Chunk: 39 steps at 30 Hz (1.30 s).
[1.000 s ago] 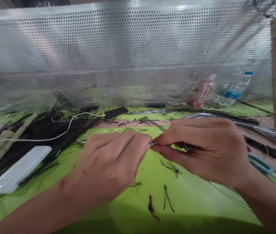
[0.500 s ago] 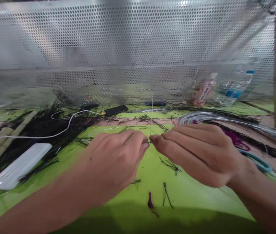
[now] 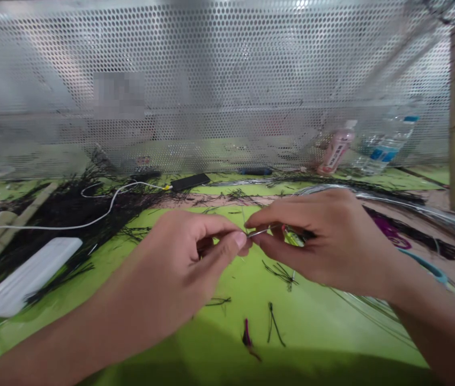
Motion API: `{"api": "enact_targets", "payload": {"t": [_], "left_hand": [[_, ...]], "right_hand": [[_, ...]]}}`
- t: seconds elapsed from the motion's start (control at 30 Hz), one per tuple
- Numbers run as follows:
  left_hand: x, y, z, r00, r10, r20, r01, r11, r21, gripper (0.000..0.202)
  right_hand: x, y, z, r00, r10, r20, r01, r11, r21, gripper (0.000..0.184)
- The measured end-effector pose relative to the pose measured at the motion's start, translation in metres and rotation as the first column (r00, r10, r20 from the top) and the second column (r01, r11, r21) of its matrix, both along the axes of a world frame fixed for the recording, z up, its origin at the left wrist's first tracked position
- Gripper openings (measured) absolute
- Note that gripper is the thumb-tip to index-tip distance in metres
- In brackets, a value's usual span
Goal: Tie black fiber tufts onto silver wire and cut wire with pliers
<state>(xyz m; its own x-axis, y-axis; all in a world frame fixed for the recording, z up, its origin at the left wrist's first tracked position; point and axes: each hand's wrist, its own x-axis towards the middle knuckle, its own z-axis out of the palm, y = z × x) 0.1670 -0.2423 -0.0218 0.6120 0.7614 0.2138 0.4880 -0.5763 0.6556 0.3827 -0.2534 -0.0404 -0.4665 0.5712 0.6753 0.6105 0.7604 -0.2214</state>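
Note:
My left hand (image 3: 189, 257) is closed in a pinch, with thumb and forefinger gripping the end of a thin silvery wire (image 3: 258, 232). From that grip the wire runs right, between the thumb and fingertips of my right hand (image 3: 332, 244), which is closed on it too. A fine strand (image 3: 244, 215) rises from the meeting point of the fingers. Inside the curl of my right hand a small pinkish-red bit (image 3: 284, 228) shows. Both hands are held over a yellow-green work surface (image 3: 311, 338); their inner fingers are partly hidden.
Black wire clippings (image 3: 277, 324) and a purple scrap (image 3: 246, 333) lie in front. A wire coil (image 3: 432, 206) and teal-handled tool (image 3: 426, 265) are right, a white power bank (image 3: 30, 276) left. Bottles (image 3: 336, 149) stand against a perforated metal panel (image 3: 227, 64).
My left hand has rolled so its thumb faces up. My right hand has turned and opened its curl, showing more wire between the hands. The upright strand now looks shorter.

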Motion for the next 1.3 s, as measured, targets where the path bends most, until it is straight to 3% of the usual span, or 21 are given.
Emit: {"api": "enact_targets", "payload": {"t": [0.1, 0.2, 0.33, 0.5, 0.7, 0.8, 0.9, 1.0, 1.1, 1.2, 1.23, 1.3], "left_hand": [[0.001, 0.002, -0.001, 1.0, -0.001, 0.0, 0.001, 0.999, 0.04, 0.027], [0.001, 0.003, -0.004, 1.0, -0.004, 0.004, 0.003, 0.991, 0.135, 0.023], [0.0, 0.005, -0.006, 1.0, 0.007, -0.015, -0.005, 0.988, 0.153, 0.024], [0.0, 0.009, -0.004, 0.992, 0.04, -0.117, -0.049, 0.996, -0.069, 0.032], [0.001, 0.014, -0.004, 0.989, 0.057, -0.138, -0.078, 0.986, -0.15, 0.03], [0.001, 0.018, -0.004, 0.987, 0.033, -0.158, -0.06, 0.984, -0.166, 0.03], [0.0, 0.02, -0.004, 0.989, 0.02, -0.15, -0.046, 0.985, -0.167, 0.03], [-0.002, 0.02, -0.004, 0.995, 0.03, -0.097, -0.047, 0.982, -0.183, 0.03], [-0.003, 0.019, -0.004, 0.999, 0.032, -0.027, -0.036, 0.98, -0.194, 0.029], [-0.003, 0.02, -0.004, 0.999, 0.042, 0.01, -0.04, 0.98, -0.197, 0.028], [-0.004, 0.022, -0.003, 0.999, 0.036, 0.013, -0.033, 0.977, -0.212, 0.027], [-0.005, 0.025, 0.001, 1.0, 0.001, 0.023, 0.005, 0.964, -0.266, 0.026]], "right_hand": [[-0.001, -0.004, 0.006, 0.998, 0.021, -0.065, -0.037, 0.969, -0.246, 0.017], [0.0, -0.004, 0.008, 0.993, 0.012, -0.119, -0.057, 0.923, -0.38, 0.014], [-0.001, -0.002, 0.006, 0.972, -0.008, -0.236, -0.082, 0.926, -0.368, 0.015], [-0.005, -0.004, 0.007, 0.968, -0.021, -0.249, -0.091, 0.898, -0.43, 0.015], [-0.009, -0.005, 0.004, 0.976, -0.07, -0.208, -0.025, 0.906, -0.423, 0.02], [-0.011, -0.003, -0.001, 0.981, -0.082, -0.176, 0.018, 0.941, -0.337, 0.021], [-0.013, 0.0, -0.006, 0.988, -0.066, -0.143, 0.047, 0.99, -0.135, 0.018], [-0.013, 0.001, -0.011, 0.995, -0.001, -0.097, 0.009, 0.996, 0.085, 0.013], [-0.011, 0.004, -0.017, 0.999, 0.035, 0.031, -0.044, 0.925, 0.378, 0.014], [-0.009, 0.01, -0.023, 0.984, 0.012, 0.176, -0.124, 0.755, 0.643, 0.019], [-0.008, 0.013, -0.024, 0.984, 0.027, 0.176, -0.138, 0.739, 0.659, 0.02], [-0.006, 0.017, -0.024, 0.99, 0.087, 0.115, -0.138, 0.804, 0.579, 0.019]]}}
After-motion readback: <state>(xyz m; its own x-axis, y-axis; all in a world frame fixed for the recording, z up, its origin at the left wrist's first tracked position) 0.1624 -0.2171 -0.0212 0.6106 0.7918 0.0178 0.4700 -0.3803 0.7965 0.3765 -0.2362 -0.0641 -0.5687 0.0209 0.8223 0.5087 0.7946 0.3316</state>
